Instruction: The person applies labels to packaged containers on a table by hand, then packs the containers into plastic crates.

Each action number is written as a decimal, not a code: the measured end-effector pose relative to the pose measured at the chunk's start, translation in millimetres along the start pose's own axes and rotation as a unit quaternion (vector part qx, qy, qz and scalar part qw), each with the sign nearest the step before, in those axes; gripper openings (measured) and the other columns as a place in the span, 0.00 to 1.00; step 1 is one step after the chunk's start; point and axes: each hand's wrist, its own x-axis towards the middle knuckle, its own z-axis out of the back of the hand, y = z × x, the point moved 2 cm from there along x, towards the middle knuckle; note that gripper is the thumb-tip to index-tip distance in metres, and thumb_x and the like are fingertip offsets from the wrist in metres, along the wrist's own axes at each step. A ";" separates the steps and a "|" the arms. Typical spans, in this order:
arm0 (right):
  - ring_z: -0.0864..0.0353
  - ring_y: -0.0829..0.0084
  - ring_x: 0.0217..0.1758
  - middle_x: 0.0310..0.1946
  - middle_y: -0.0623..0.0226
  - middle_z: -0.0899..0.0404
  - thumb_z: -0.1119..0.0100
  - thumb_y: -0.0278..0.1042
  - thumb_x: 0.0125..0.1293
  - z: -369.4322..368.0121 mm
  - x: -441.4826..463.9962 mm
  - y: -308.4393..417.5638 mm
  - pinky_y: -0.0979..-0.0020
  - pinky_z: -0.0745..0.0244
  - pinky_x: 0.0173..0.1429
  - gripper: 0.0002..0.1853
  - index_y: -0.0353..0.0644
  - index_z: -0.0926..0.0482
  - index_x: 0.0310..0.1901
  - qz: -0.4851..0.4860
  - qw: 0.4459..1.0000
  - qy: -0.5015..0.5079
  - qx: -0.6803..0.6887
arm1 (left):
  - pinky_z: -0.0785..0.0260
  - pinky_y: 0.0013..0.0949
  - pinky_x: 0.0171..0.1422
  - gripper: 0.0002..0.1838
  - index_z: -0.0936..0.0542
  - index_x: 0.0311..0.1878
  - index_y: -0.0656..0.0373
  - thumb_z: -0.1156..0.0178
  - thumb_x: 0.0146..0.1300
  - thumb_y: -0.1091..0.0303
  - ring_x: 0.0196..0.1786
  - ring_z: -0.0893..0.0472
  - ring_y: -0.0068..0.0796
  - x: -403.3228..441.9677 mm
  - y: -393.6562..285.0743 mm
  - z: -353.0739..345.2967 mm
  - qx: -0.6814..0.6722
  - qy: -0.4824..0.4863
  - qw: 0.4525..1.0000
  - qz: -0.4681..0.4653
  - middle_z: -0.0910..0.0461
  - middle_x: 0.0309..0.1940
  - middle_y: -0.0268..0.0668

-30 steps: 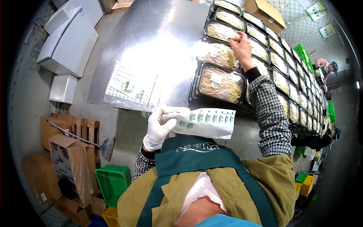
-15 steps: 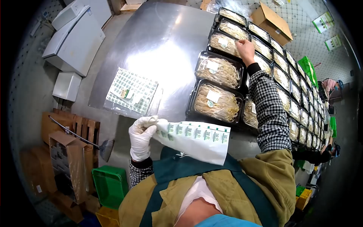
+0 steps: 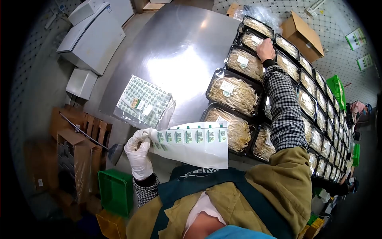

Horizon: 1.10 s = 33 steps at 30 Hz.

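We're prob. sticking a label on a tray nr the table's far edge, L hand clamped on the sticker sheet, R hand grip unclear; next move calls for a light press.

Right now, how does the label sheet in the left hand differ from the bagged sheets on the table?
The held sheet is mostly bare, while the bagged sheets are crowded with labels. The held sheet is uncovered; the bagged sheets lie in clear plastic. Both carry green print.

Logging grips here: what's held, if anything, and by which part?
The left hand pinches the label sheet at its left end. Whether the right hand, over a tray, holds anything can't be told.
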 end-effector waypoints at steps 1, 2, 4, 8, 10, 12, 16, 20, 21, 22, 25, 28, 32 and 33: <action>0.22 0.46 0.43 0.37 0.43 0.22 0.42 0.45 0.56 9.9 -0.7 1.2 0.58 0.26 0.48 0.26 0.26 0.27 0.45 0.023 0.998 0.047 0.033 | 0.29 0.25 0.48 0.09 0.21 0.39 0.65 0.44 0.57 0.86 0.41 0.22 0.22 -0.3 -1.2 -6.2 -0.033 0.002 0.999 -0.025 0.19 0.40 0.36; 0.22 0.48 0.45 0.38 0.44 0.22 0.41 0.49 0.55 18.7 -4.1 4.5 0.58 0.26 0.49 0.29 0.26 0.28 0.47 0.055 0.991 0.093 0.081 | 0.29 0.25 0.48 0.10 0.21 0.40 0.65 0.44 0.56 0.86 0.41 0.22 0.22 0.6 -2.9 -9.6 -0.051 0.005 0.998 -0.028 0.19 0.40 0.36; 0.23 0.51 0.47 0.40 0.45 0.23 0.37 0.56 0.53 56.5 -29.4 26.5 0.59 0.27 0.51 0.36 0.28 0.28 0.51 0.124 0.960 0.182 0.174 | 0.29 0.24 0.48 0.12 0.21 0.42 0.66 0.44 0.55 0.87 0.41 0.21 0.23 2.4 -6.8 -15.4 -0.091 0.009 0.995 -0.035 0.19 0.40 0.37; 0.26 0.56 0.51 0.47 0.54 0.26 0.36 0.62 0.51 61.0 -72.8 23.0 0.60 0.31 0.55 0.36 0.44 0.26 0.55 0.251 0.952 0.167 0.053 | 0.28 0.26 0.49 0.11 0.23 0.41 0.63 0.42 0.55 0.84 0.41 0.22 0.23 12.2 -10.7 -27.2 0.026 -0.045 0.999 0.003 0.21 0.40 0.35; 0.26 0.58 0.51 0.48 0.54 0.26 0.36 0.54 0.56 74.1 -75.1 24.6 0.59 0.30 0.53 0.29 0.42 0.26 0.54 0.316 0.943 0.082 0.070 | 0.28 0.23 0.44 0.11 0.22 0.40 0.63 0.40 0.54 0.86 0.38 0.21 0.22 15.1 -16.3 -41.8 0.034 -0.055 0.997 -0.029 0.20 0.37 0.34; 0.25 0.71 0.41 0.40 0.60 0.22 0.39 0.46 0.61 110.4 -99.7 54.9 0.68 0.28 0.42 0.22 0.38 0.24 0.50 0.282 0.900 0.192 0.270 | 0.24 0.26 0.44 0.13 0.21 0.43 0.61 0.39 0.55 0.85 0.41 0.19 0.25 16.8 -16.8 -46.5 0.022 -0.011 0.996 -0.090 0.18 0.38 0.37; 0.22 0.77 0.38 0.34 0.63 0.19 0.47 0.55 0.66 177.0 -189.0 102.1 0.74 0.28 0.47 0.25 0.36 0.21 0.45 0.161 0.656 0.544 0.498 | 0.22 0.27 0.46 0.12 0.21 0.43 0.59 0.38 0.55 0.84 0.42 0.19 0.25 13.8 -24.8 -63.3 -0.045 0.036 0.989 -0.135 0.18 0.40 0.37; 0.20 0.78 0.36 0.35 0.63 0.17 0.41 0.40 0.64 204.4 -218.3 112.5 0.76 0.25 0.44 0.16 0.34 0.20 0.44 0.093 0.655 0.496 0.562 | 0.24 0.24 0.45 0.12 0.21 0.44 0.61 0.38 0.56 0.83 0.40 0.20 0.21 9.1 -25.5 -61.2 0.044 0.003 0.986 -0.160 0.19 0.39 0.34; 0.19 0.78 0.35 0.34 0.64 0.17 0.40 0.36 0.64 205.9 -220.0 111.1 0.77 0.24 0.43 0.13 0.33 0.20 0.43 0.085 0.648 0.477 0.588 | 0.25 0.23 0.45 0.12 0.20 0.44 0.62 0.38 0.56 0.83 0.40 0.20 0.20 8.9 -27.0 -61.1 0.057 -0.006 0.987 -0.149 0.19 0.39 0.34; 0.19 0.79 0.34 0.33 0.64 0.17 0.40 0.34 0.63 207.7 -221.7 109.4 0.78 0.24 0.42 0.12 0.33 0.19 0.42 0.095 0.659 0.454 0.592 | 0.25 0.23 0.44 0.12 0.20 0.44 0.62 0.37 0.56 0.82 0.39 0.21 0.20 9.8 -27.6 -60.4 0.063 0.012 0.986 -0.152 0.19 0.38 0.33; 0.20 0.81 0.31 0.29 0.66 0.17 0.37 0.32 0.61 211.7 -227.8 101.6 0.78 0.24 0.38 0.08 0.36 0.18 0.33 0.117 0.688 0.401 0.594 | 0.27 0.22 0.40 0.07 0.19 0.41 0.64 0.37 0.58 0.79 0.36 0.23 0.18 10.5 -25.5 -52.6 0.093 0.043 0.983 -0.149 0.19 0.35 0.32; 0.22 0.82 0.27 0.23 0.69 0.20 0.36 0.34 0.60 214.6 -226.3 96.5 0.79 0.25 0.36 0.09 0.39 0.21 0.26 0.146 0.728 0.351 0.570 | 0.30 0.25 0.36 0.06 0.19 0.39 0.65 0.37 0.58 0.76 0.32 0.23 0.21 6.7 -34.5 -51.0 0.196 0.075 0.960 -0.187 0.20 0.30 0.35; 0.24 0.71 0.43 0.39 0.59 0.23 0.28 0.35 0.49 250.7 -212.0 124.0 0.70 0.25 0.45 0.23 0.36 0.26 0.45 0.402 0.837 0.072 0.364 | 0.33 0.29 0.31 0.05 0.20 0.36 0.64 0.37 0.58 0.73 0.27 0.24 0.29 6.3 -39.0 -55.9 0.310 0.093 0.900 -0.291 0.23 0.25 0.37; 0.25 0.67 0.46 0.42 0.57 0.23 0.29 0.37 0.50 253.9 -218.2 135.0 0.67 0.27 0.49 0.25 0.37 0.27 0.49 0.470 0.810 0.080 0.341 | 0.33 0.30 0.31 0.05 0.20 0.35 0.64 0.37 0.58 0.73 0.26 0.25 0.30 5.7 -40.6 -61.8 0.303 0.109 0.898 -0.300 0.23 0.24 0.37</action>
